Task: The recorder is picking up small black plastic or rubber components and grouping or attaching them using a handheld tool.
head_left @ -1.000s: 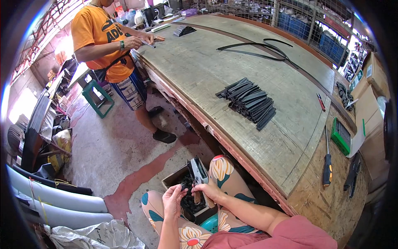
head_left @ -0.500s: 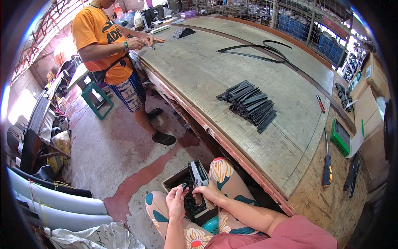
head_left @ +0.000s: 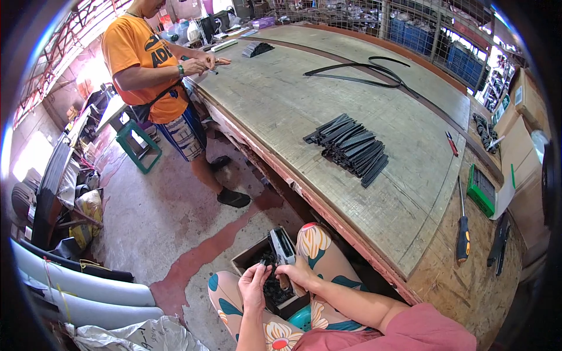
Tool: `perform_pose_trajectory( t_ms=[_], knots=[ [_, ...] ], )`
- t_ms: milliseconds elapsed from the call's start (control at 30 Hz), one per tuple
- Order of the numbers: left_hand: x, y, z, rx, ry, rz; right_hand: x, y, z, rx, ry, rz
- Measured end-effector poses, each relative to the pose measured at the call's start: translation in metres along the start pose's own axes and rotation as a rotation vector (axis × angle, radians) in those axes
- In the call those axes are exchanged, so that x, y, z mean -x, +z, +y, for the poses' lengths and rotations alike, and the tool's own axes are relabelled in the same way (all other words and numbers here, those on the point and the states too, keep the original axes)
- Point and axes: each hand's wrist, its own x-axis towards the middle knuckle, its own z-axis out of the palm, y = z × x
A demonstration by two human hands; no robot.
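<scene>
"We noticed the left hand (head_left: pixel 253 285), lower centre of the frame, had edged closer to the right hand (head_left: pixel 298 272). Was it gripping?"

"Its fingertips were pinched together; we couldn't tell on what. Next came the wooden box (head_left: pixel 294 304) of dark pieces (head_left: pixel 273 290), probably set near the knees (head_left: pixel 311 238) for easy reach."

"And the right hand?"

"Closed around the grey tool (head_left: pixel 285 248), likely low down to leave its upper end free. Right of centre, we saw black strips (head_left: pixel 351 147) piled on the table (head_left: pixel 257 93)."

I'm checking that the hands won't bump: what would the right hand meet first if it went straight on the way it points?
Most likely the left hand, close ahead of the right hand in the picture, though this view leaves the depth between them unclear.
</scene>
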Motion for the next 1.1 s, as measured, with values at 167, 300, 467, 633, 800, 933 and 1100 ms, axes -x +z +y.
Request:
perform_pose_trajectory(
  t_ms=[167, 300, 467, 633, 800, 933, 1100],
  knots=[
    [0.000, -0.004, -0.003, -0.009, 0.006, 0.013, 0.001, 0.000, 0.001, -0.004, 0.026, -0.003],
    [0.000, -0.005, -0.004, -0.006, 0.003, 0.044, -0.001, 0.001, 0.006, -0.037, 0.021, 0.002],
    [0.002, -0.001, -0.002, 0.022, -0.038, 0.052, 0.001, 0.002, 0.003, -0.016, 0.029, 0.009],
    [0.004, 0.002, 0.000, 0.015, -0.037, 0.062, 0.001, 0.002, 0.002, -0.003, 0.037, 0.011],
    [0.002, 0.002, -0.003, 0.020, -0.031, 0.067, -0.003, 0.001, 0.010, 0.002, 0.013, 0.018],
    [0.001, -0.002, -0.005, 0.017, -0.027, 0.065, -0.001, 0.001, 0.008, 0.016, 0.027, 0.024],
    [0.000, -0.001, -0.006, 0.028, -0.030, 0.063, 0.003, 0.001, 0.002, 0.028, 0.051, 0.040]
  ],
)
